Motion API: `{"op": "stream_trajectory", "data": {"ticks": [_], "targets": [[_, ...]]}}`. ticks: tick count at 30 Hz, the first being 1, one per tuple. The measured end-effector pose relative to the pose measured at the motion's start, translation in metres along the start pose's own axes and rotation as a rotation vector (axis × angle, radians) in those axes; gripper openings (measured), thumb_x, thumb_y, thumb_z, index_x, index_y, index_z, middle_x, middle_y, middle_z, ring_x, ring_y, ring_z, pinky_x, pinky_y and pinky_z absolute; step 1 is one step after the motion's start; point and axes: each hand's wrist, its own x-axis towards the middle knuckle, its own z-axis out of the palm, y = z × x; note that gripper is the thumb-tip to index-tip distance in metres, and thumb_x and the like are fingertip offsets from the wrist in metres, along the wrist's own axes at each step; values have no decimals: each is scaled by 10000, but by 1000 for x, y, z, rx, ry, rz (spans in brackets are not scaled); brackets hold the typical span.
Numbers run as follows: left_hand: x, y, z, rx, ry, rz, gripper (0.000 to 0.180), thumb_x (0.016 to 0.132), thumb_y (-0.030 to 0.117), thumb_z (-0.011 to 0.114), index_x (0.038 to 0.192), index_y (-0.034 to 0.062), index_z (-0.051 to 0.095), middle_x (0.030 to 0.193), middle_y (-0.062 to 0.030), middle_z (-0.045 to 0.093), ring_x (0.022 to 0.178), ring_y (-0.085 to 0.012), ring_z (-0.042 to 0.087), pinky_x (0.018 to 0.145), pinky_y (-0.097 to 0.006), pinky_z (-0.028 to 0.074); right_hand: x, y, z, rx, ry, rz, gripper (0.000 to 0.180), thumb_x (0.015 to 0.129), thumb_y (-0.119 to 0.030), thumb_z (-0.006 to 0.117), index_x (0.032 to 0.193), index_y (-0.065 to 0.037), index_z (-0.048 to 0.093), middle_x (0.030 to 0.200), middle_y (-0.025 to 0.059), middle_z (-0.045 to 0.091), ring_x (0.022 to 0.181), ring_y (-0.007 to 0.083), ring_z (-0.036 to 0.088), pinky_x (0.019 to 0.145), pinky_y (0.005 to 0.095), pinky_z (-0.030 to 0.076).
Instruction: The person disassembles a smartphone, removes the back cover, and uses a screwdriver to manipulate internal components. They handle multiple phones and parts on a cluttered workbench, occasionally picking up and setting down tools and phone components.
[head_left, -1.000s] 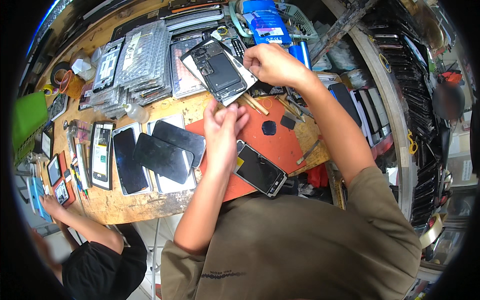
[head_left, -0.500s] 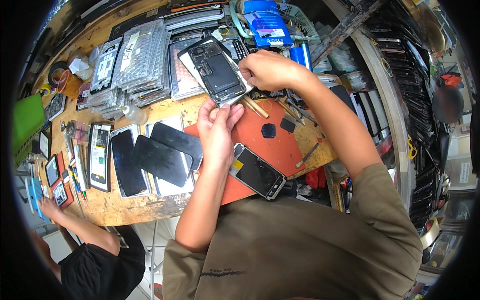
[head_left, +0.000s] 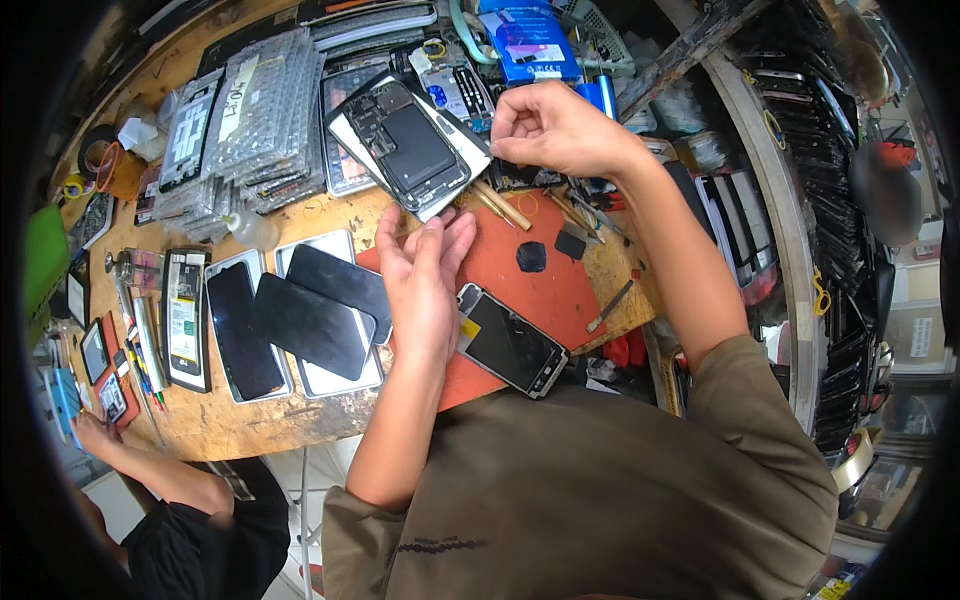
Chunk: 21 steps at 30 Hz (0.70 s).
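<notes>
Left hand spread flat on the red rubber mat, steadying; right hand pinched shut beside the opened black smartphone chassis.

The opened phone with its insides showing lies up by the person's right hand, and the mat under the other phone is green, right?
Not quite: the mat is red-orange, not green, as the head view shows. The opened phone does lie near the right hand, and the other phone rests on that mat.

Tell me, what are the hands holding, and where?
Left hand props the opened phone by its lower edge. Right hand is pinched shut by the phone's corner; anything held there is too small to tell.
</notes>
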Motion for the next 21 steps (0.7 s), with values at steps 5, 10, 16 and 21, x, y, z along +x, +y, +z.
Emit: {"op": "stream_trajectory", "data": {"ticks": [5,10,16,21], "targets": [[-77,4,-29,426,-145,230,635,1069,13,632,1609,-17,299,1360,-199,594,1196,-244,691,1019,-336,565,-54,10,39,423,-28,141,104,934,-22,816,997,8,738,869,8,721,762,55,651,696,229,552],[-109,4,-79,1321,-105,650,230,923,-52,727,1148,-6,740,954,-125,674,796,-236,650,698,-359,529,-81,16,93,366,-155,181,123,980,-15,779,1094,23,754,975,35,767,851,83,726,775,237,603],[-104,-4,-84,1598,-166,869,344,839,-29,794,1182,-3,779,947,-111,671,824,-283,646,719,-406,530,-71,1,116,251,-200,133,97,975,-10,737,1066,17,722,934,35,742,777,56,651,681,244,545],[-94,-4,-81,1650,-192,832,377,847,0,810,1223,-6,779,994,-106,675,876,-286,645,778,-421,530,-61,0,126,69,-201,-7,139,920,15,721,1035,-6,645,884,106,719,700,179,634,650,354,515]]}}
